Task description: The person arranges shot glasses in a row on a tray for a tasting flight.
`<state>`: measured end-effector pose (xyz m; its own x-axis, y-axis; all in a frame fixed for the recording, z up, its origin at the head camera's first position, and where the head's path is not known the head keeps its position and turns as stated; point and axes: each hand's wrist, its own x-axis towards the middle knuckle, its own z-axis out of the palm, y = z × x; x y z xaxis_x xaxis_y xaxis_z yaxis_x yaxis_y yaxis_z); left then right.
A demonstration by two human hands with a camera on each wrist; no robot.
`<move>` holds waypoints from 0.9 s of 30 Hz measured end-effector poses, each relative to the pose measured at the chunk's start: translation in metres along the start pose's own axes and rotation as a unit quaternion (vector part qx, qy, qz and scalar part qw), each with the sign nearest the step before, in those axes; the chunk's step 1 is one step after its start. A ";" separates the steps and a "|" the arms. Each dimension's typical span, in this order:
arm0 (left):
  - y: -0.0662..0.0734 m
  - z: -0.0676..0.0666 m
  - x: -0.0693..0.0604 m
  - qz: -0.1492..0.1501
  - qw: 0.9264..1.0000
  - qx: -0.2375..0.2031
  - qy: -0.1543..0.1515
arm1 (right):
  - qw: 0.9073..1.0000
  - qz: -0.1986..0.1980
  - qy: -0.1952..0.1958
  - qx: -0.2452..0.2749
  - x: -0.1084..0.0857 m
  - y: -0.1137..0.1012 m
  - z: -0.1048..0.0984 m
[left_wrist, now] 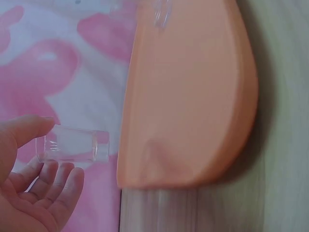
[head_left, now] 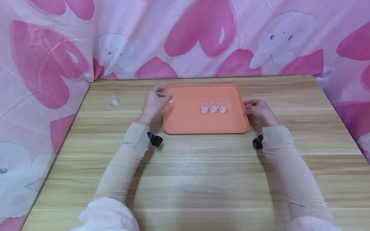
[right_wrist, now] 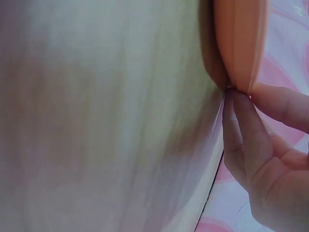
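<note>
Between thumb and fingers, my left hand (head_left: 154, 103) pinches a small clear cup (head_left: 170, 97) at the left edge of the orange tray (head_left: 185, 123). In the left wrist view the cup (left_wrist: 72, 144) lies sideways, its thick base pointing away from the left hand (left_wrist: 41, 179). Three more clear cups (head_left: 205, 106) (head_left: 215, 105) (head_left: 224, 106) stand in a row on the right half of the tray. My right hand (head_left: 261, 110) holds the tray's right edge; up close, the thumb and fingertips of the right hand (right_wrist: 270, 145) pinch the rim of the tray (right_wrist: 241, 43).
Another clear cup (head_left: 113, 100) is on the wooden table (head_left: 196, 186), left of the tray and of my left hand. A pink patterned cloth (head_left: 150, 38) hangs behind the table and along its left side.
</note>
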<state>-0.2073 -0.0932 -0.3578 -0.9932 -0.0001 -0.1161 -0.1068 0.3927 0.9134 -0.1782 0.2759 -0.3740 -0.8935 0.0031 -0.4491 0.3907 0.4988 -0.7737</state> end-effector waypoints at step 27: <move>0.006 0.058 -0.008 0.054 0.993 0.062 -0.084 | 1.000 0.007 -0.003 -0.009 0.002 0.001 0.000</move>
<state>-0.1972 -0.0376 -0.3737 -0.9759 0.1978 -0.0922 0.0175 0.4921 0.8703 -0.1792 0.2768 -0.3756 -0.8863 0.0052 -0.4631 0.3996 0.5140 -0.7590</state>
